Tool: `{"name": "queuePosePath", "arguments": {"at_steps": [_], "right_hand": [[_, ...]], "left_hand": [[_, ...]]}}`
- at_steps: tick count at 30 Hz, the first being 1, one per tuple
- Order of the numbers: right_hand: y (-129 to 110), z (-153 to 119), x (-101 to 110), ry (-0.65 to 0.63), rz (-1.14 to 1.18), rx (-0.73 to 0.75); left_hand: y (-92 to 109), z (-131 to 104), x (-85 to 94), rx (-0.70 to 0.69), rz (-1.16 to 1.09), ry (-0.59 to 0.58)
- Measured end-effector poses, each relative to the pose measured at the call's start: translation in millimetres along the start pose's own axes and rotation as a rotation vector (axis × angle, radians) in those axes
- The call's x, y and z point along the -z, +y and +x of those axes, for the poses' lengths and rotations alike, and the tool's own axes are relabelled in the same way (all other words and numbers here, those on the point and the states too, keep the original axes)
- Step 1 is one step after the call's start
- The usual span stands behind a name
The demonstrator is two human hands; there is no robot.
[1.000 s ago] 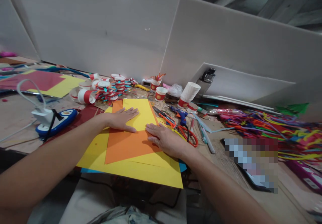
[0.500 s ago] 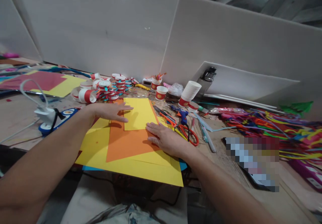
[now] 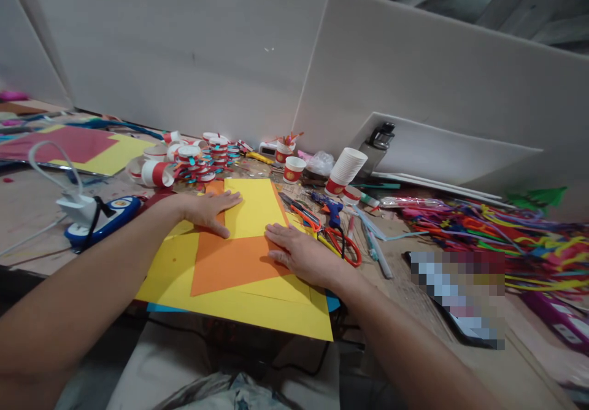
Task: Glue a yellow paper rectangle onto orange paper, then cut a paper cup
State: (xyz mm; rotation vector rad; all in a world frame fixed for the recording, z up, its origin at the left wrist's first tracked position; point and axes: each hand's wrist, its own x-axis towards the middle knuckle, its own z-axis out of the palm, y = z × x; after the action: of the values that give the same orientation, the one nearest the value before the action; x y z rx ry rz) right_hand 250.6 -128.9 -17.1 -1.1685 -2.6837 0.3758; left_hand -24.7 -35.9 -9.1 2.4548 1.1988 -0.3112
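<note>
A small yellow sheet lies on an orange sheet, which rests on larger yellow paper at the table's front edge. My left hand lies spread over the left edge of the small sheet, fingers apart, holding nothing. On the lower right corner of that sheet and the orange paper, my right hand rests flat with its fingers extended. Scissors with orange handles and a blue glue gun lie just right of the papers.
Red and white paper cups crowd the back left. A tall cup stack leans beside a grey bottle. At right are colourful pipe cleaners and a blurred-out dark object. A blue power strip sits left.
My left hand has flattened onto the paper, its thumb moving down and left. My right hand has barely moved. The whole view has shifted slightly.
</note>
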Motion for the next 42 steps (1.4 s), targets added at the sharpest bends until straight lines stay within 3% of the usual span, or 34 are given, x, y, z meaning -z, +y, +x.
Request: {"name": "queuePosePath", "arguments": {"at_steps": [5,10,11,15,18,26,30,35,42], "right_hand": [[0,0,-1,0.008,-0.001,0.014],[-1,-1,-2,0.043,-0.012,0.029],[-1,-1,-2,0.046,-0.012,0.026],[-1,-1,-2,0.033,0.001,0.002],[-1,-1,-3,0.044,0.027,-0.009],[0,0,-7,0.203,0.083,-0.042],[1,3,-10,0.123,0.021,-0.080],[3,8,-6,0.172,-0.084,-0.060],[-1,10,-4,0.100,-0.301,0.003]], "left_hand": [[-9,-4,7.3,-0.019,-0.041,0.017],[-2,10,4.5,0.001,-0.104,0.324],[0,14,0.5,-0.016,-0.095,0.338],[4,22,-16.4,-0.014,-0.024,0.197],[3,22,-19.5,-0.014,0.002,0.165],[2,19,-15.7,-0.050,-0.030,0.219],[1,20,-14.9,-0.066,-0.063,0.255],[5,18,-6.2,-0.090,-0.088,0.289],[8,16,-1.3,-0.140,-0.138,0.360]]}}
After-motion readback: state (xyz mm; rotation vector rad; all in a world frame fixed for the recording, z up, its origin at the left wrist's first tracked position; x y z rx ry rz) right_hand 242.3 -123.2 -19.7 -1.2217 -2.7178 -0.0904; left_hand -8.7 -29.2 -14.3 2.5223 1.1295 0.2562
